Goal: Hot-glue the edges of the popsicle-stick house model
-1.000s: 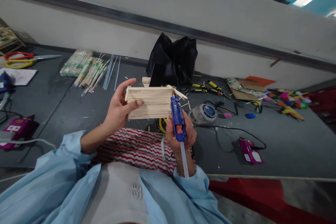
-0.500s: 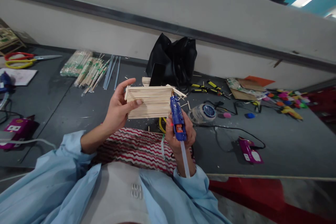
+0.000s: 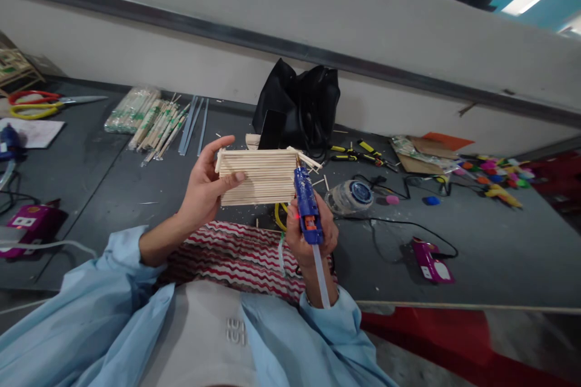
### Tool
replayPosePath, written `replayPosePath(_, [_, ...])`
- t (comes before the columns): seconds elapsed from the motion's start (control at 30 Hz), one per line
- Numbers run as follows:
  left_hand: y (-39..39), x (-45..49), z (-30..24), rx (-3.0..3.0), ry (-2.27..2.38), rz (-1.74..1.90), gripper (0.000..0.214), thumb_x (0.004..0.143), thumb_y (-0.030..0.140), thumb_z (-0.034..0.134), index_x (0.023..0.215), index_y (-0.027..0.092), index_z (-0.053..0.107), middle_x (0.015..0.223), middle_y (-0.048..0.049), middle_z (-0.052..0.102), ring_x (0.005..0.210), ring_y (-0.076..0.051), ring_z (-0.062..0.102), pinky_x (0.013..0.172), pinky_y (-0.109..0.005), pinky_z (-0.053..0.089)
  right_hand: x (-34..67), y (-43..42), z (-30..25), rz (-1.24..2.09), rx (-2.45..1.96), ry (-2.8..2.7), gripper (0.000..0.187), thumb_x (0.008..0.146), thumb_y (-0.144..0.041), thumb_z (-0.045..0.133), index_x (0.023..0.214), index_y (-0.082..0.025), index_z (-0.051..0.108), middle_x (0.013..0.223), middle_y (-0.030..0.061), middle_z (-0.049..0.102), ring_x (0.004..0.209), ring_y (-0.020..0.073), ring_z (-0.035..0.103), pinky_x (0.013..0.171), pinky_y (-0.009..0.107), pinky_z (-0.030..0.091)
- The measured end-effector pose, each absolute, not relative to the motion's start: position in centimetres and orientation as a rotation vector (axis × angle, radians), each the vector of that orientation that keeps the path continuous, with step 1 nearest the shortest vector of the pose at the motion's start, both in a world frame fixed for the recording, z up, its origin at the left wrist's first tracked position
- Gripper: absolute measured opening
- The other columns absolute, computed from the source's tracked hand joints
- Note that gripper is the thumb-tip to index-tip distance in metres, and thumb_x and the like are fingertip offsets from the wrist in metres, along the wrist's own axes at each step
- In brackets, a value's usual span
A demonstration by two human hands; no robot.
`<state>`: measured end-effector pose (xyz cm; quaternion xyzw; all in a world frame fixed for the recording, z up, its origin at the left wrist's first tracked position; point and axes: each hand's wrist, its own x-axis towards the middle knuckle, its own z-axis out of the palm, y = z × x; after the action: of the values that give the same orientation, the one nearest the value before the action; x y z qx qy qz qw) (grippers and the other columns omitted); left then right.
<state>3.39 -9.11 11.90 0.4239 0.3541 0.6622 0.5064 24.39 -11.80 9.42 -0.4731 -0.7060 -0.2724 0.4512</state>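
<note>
My left hand (image 3: 205,184) is closed on the left end of a panel of thin wooden sticks (image 3: 261,178), the thumb lying across its face. The sticks run side by side, with crosswise sticks at both ends. My right hand (image 3: 313,227) grips a blue hot glue gun (image 3: 307,202), a clear glue stick (image 3: 321,278) poking out of its back. The gun's nozzle is at the panel's upper right corner, where loose-looking sticks (image 3: 311,161) jut out to the right. Below the panel lies a red-and-white wavy striped cloth (image 3: 227,260).
Behind the panel stand a black bag (image 3: 297,106) and a dark phone (image 3: 272,129). A clear jar (image 3: 350,198), pliers (image 3: 358,154) and a purple box (image 3: 432,261) with a cable lie rightward. Leftward are bundled sticks (image 3: 158,124), scissors (image 3: 45,103) and another purple box (image 3: 31,227).
Almost nothing differs. Both hands, the stick panel and the glue gun hold their places; the view has shifted very slightly.
</note>
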Motion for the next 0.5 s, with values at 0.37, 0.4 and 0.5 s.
replayPosePath(0.37, [-9.01, 3.24, 11.66, 1.06, 0.873, 1.592, 0.063, 0.074, 0.03, 0.085, 0.129, 0.028, 0.056, 0.099, -0.0011, 0.068, 0.089, -0.018, 0.068, 0.078, -0.029, 0.057, 24.49, -11.89, 9.04, -0.675, -1.205, -1.742, 0.037, 0.093, -0.037, 0.061, 0.124, -0.017, 0.058, 0.097, 0.0084, 0.077, 0.077, 0.0196, 0.075, 0.069, 0.026, 0.058])
replayPosePath(0.4, [-9.0, 3.21, 11.61, 1.069, 0.873, 1.593, 0.063, 0.074, 0.031, 0.085, 0.13, 0.028, 0.056, 0.1, -0.0012, 0.068, 0.089, -0.018, 0.068, 0.078, -0.03, 0.057, 24.48, -11.92, 9.05, -0.678, -1.213, -1.738, 0.037, 0.093, -0.038, 0.061, 0.123, -0.017, 0.058, 0.096, 0.0085, 0.077, 0.076, 0.0197, 0.075, 0.068, 0.027, 0.058])
replayPosePath(0.5, [-8.99, 3.16, 11.55, 1.082, 0.876, 1.59, 0.062, 0.075, 0.032, 0.084, 0.129, 0.028, 0.056, 0.101, -0.0014, 0.068, 0.09, -0.018, 0.068, 0.079, -0.03, 0.057, 24.45, -12.0, 9.16, -0.658, -1.214, -1.735, 0.036, 0.093, -0.038, 0.061, 0.122, -0.017, 0.058, 0.096, 0.0083, 0.077, 0.076, 0.0194, 0.075, 0.069, 0.026, 0.058])
